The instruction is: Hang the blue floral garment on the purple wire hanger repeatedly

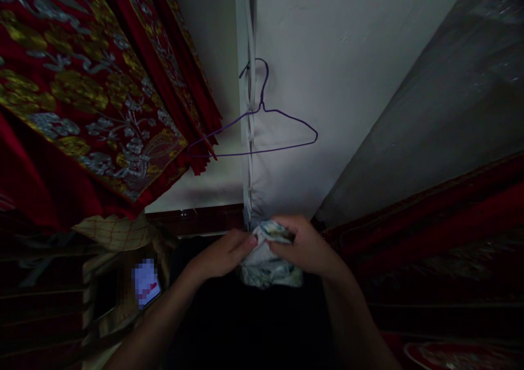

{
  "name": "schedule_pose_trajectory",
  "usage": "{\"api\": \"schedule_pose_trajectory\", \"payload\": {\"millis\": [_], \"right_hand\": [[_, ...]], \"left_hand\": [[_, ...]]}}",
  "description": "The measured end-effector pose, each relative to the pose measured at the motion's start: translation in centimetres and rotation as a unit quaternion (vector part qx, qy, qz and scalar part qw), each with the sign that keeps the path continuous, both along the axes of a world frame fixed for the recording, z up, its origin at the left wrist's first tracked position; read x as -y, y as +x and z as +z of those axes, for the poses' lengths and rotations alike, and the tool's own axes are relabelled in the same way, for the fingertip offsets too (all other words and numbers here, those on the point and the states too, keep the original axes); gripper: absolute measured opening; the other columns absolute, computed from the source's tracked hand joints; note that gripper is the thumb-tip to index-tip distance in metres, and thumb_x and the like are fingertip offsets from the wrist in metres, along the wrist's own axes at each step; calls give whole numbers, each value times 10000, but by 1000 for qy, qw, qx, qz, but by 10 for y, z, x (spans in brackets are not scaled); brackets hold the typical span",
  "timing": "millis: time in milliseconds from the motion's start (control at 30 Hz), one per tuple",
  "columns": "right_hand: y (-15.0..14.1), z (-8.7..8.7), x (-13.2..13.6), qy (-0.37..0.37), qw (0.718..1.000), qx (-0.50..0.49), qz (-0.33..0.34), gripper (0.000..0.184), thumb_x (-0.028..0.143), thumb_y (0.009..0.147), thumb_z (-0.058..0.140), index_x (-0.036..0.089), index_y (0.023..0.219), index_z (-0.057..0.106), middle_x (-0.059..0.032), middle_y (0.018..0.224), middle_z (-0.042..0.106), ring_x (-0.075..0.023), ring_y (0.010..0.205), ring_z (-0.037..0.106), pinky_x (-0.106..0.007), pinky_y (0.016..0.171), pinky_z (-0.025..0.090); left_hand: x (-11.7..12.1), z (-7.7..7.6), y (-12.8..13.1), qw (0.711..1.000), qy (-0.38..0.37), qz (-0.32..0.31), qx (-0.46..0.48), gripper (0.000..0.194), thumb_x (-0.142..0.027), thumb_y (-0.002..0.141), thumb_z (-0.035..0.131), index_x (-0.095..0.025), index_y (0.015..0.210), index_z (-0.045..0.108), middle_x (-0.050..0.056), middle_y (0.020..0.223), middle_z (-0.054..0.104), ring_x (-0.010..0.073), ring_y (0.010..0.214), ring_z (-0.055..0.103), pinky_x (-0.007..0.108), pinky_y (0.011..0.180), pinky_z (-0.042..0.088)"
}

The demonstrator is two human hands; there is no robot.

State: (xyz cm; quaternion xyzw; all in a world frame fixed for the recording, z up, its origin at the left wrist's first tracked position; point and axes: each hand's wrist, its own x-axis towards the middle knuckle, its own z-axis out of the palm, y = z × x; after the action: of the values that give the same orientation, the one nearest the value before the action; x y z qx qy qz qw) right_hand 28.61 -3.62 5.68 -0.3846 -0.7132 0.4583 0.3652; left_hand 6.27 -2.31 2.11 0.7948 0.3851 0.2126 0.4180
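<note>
Low in the middle of the head view, a bunched piece of patterned cloth (272, 269), whitish with green and blue marks, is held between both hands over a dark lap. My left hand (229, 252) pinches its left side, with the thumb on top. Around the upper right part of the cloth closes my right hand (301, 242), its thumb and fingers gripping the fabric. Above the hands a thin purple wire hanger (262, 153) hangs bare by its hook from a white strap or cable. What the cloth is, I cannot make out.
Red drapery (135, 157) with gold and silver embroidery hangs at the upper left. A lit phone (146, 282) lies on a wooden surface at the lower left, near a checked cloth (118, 232). A pale wall (319, 48) stands ahead. More red fabric (442, 217) is at the right.
</note>
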Motion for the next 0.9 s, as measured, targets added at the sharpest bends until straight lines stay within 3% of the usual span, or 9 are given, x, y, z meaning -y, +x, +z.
{"api": "schedule_pose_trajectory", "payload": {"millis": [67, 133, 200, 300, 400, 533, 667, 767, 900], "right_hand": [[11, 14, -27, 97, 991, 11, -95, 51, 163, 739, 589, 178, 732, 638, 31, 646, 559, -116, 612, 501, -218, 571, 387], [17, 22, -60, 184, 957, -33, -220, 86, 191, 746, 593, 191, 787, 669, 7, 725, 631, -151, 694, 573, -246, 650, 444], [14, 23, -95, 215, 928, -89, -291, 195, 231, 758, 626, 203, 937, 699, -23, 870, 695, -180, 786, 619, -273, 716, 482], [-8, 9, -139, 143, 953, -124, -236, 263, 348, 831, 605, 206, 1035, 693, -31, 919, 709, -172, 779, 631, -270, 704, 497], [-27, -11, -165, 48, 976, -85, -192, 301, 438, 881, 548, 178, 788, 667, -17, 719, 663, -156, 658, 603, -259, 631, 477], [-12, -23, -169, 35, 968, -43, -246, 273, 372, 803, 661, 169, 625, 618, -10, 600, 616, -142, 568, 549, -253, 562, 414], [29, -11, -150, 91, 948, -2, -305, 219, 315, 750, 712, 160, 615, 636, -29, 595, 632, -146, 554, 548, -258, 537, 388], [51, 3, -136, 129, 936, 23, -327, 210, 289, 750, 709, 163, 600, 633, -29, 570, 612, -137, 522, 518, -261, 510, 361], [59, 14, -125, 149, 933, 21, -328, 239, 303, 754, 720, 180, 580, 612, -24, 554, 586, -133, 506, 488, -260, 481, 333]], "left_hand": [[-10, 3, -21, 994, 57, 45, -85, 498, -597, 986, 455, -184, 854, 700, 39, 722, 673, 196, 648, 603, 276, 640, 428], [-17, 12, -45, 974, 129, 122, -139, 351, -506, 968, 532, -212, 897, 710, 48, 726, 683, 219, 661, 627, 286, 659, 418], [-21, 24, -66, 946, 180, 192, -189, 247, -419, 954, 540, -234, 934, 703, 61, 736, 689, 251, 696, 647, 303, 678, 422], [-17, 42, -86, 911, 221, 246, -245, 216, -306, 908, 521, -251, 1060, 664, 69, 788, 701, 289, 770, 670, 321, 692, 432], [-13, 51, -95, 910, 231, 249, -237, 330, -268, 911, 447, -256, 1203, 599, 65, 849, 701, 290, 818, 682, 327, 718, 455], [-22, 40, -112, 924, 195, 207, -254, 292, -314, 917, 440, -260, 1118, 645, 59, 775, 678, 293, 797, 676, 329, 711, 468], [-38, 32, -120, 914, 199, 201, -291, 219, -233, 843, 502, -249, 940, 698, 77, 810, 700, 281, 830, 670, 341, 803, 490], [-47, 52, -107, 899, 264, 225, -268, 265, -151, 828, 464, -220, 956, 686, 106, 921, 716, 299, 943, 660, 381, 900, 486], [-59, 96, -75, 873, 372, 265, -171, 368, -80, 810, 423, -196, 1085, 638, 125, 1083, 705, 317, 1063, 633, 427, 974, 472]]}}
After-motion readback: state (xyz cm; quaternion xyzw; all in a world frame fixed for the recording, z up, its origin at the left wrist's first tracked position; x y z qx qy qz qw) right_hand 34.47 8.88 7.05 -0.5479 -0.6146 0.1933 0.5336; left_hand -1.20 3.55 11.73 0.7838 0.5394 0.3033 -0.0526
